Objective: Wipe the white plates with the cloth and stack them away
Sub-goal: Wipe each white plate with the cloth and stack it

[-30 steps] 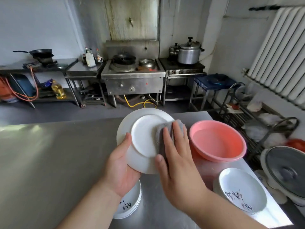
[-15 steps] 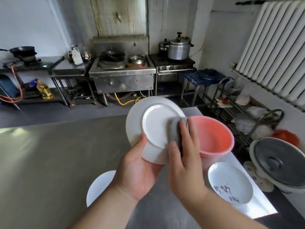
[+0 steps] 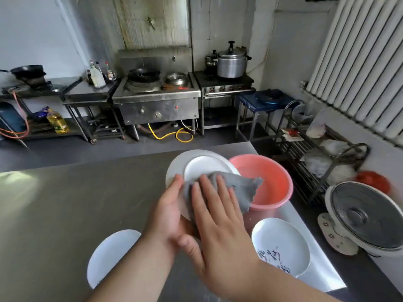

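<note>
My left hand [image 3: 168, 212] grips a white plate [image 3: 196, 164] by its lower left rim and holds it tilted above the steel table [image 3: 54, 203], underside towards me. With straight fingers, my right hand [image 3: 218, 221] presses a grey cloth [image 3: 237, 188] flat against the plate's lower part. One corner of the cloth hangs off to the right over the pink basin. A white plate [image 3: 106, 256] lies on the table at the lower left, partly hidden by my left forearm. To the right lies another white plate [image 3: 281, 245] with black writing on it.
A pink plastic basin [image 3: 274, 182] stands on the table just right of the held plate. The table's right edge runs close past the basin and the written plate. Beyond it on the floor are a fan [image 3: 366, 216] and a wire rack [image 3: 316, 149]. Stoves line the far wall.
My right hand and the cloth slid left and down across the plate, so the cloth now spreads wider. The view shifted and the lower-left plate shows more.
</note>
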{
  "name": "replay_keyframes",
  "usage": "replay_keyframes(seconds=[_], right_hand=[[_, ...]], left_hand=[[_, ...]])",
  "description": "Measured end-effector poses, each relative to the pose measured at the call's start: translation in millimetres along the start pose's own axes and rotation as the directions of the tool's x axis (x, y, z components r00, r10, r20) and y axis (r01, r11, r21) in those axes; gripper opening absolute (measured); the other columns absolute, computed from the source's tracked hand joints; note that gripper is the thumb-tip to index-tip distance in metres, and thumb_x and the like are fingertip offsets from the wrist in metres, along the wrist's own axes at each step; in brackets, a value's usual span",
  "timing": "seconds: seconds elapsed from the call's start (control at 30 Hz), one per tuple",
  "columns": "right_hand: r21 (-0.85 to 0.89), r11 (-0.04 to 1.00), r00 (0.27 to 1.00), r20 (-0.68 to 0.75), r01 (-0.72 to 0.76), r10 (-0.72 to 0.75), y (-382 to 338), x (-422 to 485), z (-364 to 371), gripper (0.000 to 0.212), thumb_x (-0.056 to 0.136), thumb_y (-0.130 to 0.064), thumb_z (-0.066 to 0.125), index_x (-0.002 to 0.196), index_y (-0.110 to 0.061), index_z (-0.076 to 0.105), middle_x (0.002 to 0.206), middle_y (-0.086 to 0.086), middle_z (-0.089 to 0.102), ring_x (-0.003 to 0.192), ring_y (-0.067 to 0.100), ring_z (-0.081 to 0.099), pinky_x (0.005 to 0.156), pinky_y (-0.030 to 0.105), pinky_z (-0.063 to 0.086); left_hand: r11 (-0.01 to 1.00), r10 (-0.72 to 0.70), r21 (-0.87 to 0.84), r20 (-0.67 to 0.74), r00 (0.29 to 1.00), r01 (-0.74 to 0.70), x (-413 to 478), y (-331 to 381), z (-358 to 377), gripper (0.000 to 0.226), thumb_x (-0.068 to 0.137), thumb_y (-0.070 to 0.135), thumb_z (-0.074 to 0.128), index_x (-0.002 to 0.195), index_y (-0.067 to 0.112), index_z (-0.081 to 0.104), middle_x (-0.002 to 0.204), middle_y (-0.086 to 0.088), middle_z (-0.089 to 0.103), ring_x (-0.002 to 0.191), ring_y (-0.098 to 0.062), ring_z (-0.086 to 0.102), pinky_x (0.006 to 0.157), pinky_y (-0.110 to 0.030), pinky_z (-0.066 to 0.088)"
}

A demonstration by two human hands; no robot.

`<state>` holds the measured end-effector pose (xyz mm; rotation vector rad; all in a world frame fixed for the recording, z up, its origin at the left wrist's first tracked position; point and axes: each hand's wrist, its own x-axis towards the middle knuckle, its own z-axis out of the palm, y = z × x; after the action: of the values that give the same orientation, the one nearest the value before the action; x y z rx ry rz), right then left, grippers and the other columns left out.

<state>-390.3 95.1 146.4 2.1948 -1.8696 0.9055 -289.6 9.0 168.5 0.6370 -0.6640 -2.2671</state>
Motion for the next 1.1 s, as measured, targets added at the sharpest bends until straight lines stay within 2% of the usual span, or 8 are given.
replay_keyframes(seconds=[0.1,0.23,0.43,0.63,0.7,0.77,0.97,1.1], right_hand=[[-0.035,0.993,0.994,-0.010,0.109,-0.109,49,13,-28,0.077,0.106,-0.060,0.020,0.159,-0.006,0.038,0.168,0.014,0.030,0.159,0.036,0.018,0.125,0.057,0.025],[0.149,0.983,0.981,-0.144,-0.107,0.129,92,10,-47,0.063,0.109,-0.045,0.031,0.159,-0.008,0.040,0.169,0.012,0.028,0.160,0.031,0.016,0.127,0.056,0.022],[0.062,0.995,0.988,-0.135,0.077,-0.068,120,-32,-53,0.060,0.110,-0.049,0.028,0.158,-0.017,0.044,0.168,0.006,0.034,0.158,0.032,0.023,0.126,0.053,0.025],[0.497,0.830,0.960,0.021,-0.252,0.279,220,-33,-84,0.042,0.112,-0.041,0.034,0.148,-0.035,0.055,0.154,-0.024,0.049,0.147,-0.006,0.035,0.122,0.023,0.029],[0.568,0.680,0.874,0.170,-0.464,0.454,247,-37,-89,0.034,0.111,-0.045,0.039,0.124,-0.042,0.070,0.108,-0.033,0.071,0.103,-0.014,0.064,0.093,0.020,0.054],[0.484,0.621,0.781,0.279,-0.616,0.558,271,-48,-93,0.039,0.109,-0.049,0.041,0.104,-0.028,0.074,0.072,-0.020,0.069,0.064,-0.002,0.063,0.060,0.019,0.053],[0.360,0.489,0.596,0.618,-0.794,0.513,319,-81,-105,0.064,0.098,-0.071,0.047,0.105,-0.013,0.071,0.091,0.016,0.074,0.078,0.029,0.069,0.093,0.045,0.056],[0.352,0.236,0.424,0.749,-0.906,0.509,336,-104,-98,0.070,0.089,-0.069,0.061,0.100,-0.001,0.067,0.073,0.012,0.056,0.070,0.020,0.055,0.086,0.041,0.059]], left_hand=[[0.997,0.083,-0.001,-0.006,0.997,-0.083,18,-11,18,0.065,0.106,0.053,0.037,0.129,0.005,0.072,0.143,-0.019,0.063,0.131,-0.030,0.064,0.109,-0.044,0.047],[0.986,0.166,0.010,-0.047,0.985,-0.166,39,-24,48,0.061,0.109,0.048,0.032,0.130,0.006,0.071,0.139,-0.019,0.067,0.126,-0.029,0.067,0.095,-0.040,0.060],[0.994,0.076,0.076,-0.004,0.997,-0.075,52,-72,72,0.067,0.106,0.055,0.038,0.137,0.003,0.067,0.147,-0.022,0.059,0.137,-0.035,0.058,0.116,-0.047,0.045],[0.982,0.129,0.138,-0.005,0.992,-0.127,60,-106,77,0.055,0.110,0.042,0.029,0.139,0.014,0.066,0.150,-0.016,0.058,0.139,-0.031,0.056,0.107,-0.044,0.054],[0.976,0.143,0.168,-0.018,0.989,-0.138,62,-118,80,0.054,0.109,0.041,0.029,0.135,0.018,0.070,0.147,-0.014,0.061,0.136,-0.029,0.059,0.105,-0.042,0.055],[0.973,0.141,0.187,-0.028,0.990,-0.133,65,-129,81,0.052,0.108,0.040,0.032,0.134,0.019,0.071,0.145,-0.014,0.063,0.133,-0.030,0.061,0.101,-0.042,0.057],[0.979,0.029,0.205,-0.120,0.992,-0.004,80,-158,74,0.052,0.111,0.039,0.030,0.137,0.015,0.069,0.145,-0.017,0.062,0.134,-0.033,0.060,0.101,-0.043,0.057],[0.946,-0.040,0.303,-0.247,0.968,0.116,99,-182,66,0.043,0.111,0.033,0.040,0.136,0.014,0.069,0.139,-0.015,0.067,0.132,-0.034,0.062,0.112,-0.053,0.047]])
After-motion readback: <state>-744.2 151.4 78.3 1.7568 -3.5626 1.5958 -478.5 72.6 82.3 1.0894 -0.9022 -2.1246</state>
